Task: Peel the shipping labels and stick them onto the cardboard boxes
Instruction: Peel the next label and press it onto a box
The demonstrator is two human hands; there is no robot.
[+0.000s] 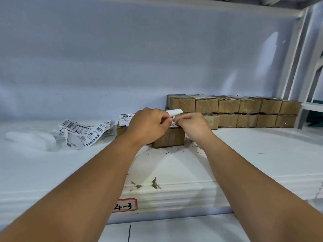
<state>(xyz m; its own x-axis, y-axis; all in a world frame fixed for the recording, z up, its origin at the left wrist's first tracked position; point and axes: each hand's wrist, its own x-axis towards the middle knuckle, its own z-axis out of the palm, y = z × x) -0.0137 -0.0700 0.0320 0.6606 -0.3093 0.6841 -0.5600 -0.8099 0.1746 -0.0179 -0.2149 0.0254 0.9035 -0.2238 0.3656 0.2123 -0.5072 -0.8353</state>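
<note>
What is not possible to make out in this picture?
Head view:
The shipping label: mostly covered by the left hand and right hand; its print is too small.
The cardboard box under them: top hidden by both hands.
The red-edged tag: left end behind the left forearm.
The label strip: print too small to read.

White shelf [244, 154] in view, a red-bordered tag [125, 206] reading 4-3 on its front edge. Far left, a pale heap of backing paper [29, 137], then a tangle of shipping labels [83, 131] — barcodes up. Centre, a cardboard box [170, 137], a second box [121, 129] just left of it; back right, a two-high row of boxes [244, 110] along the wall. Cardboard scraps [155, 184] litter the front.
</note>
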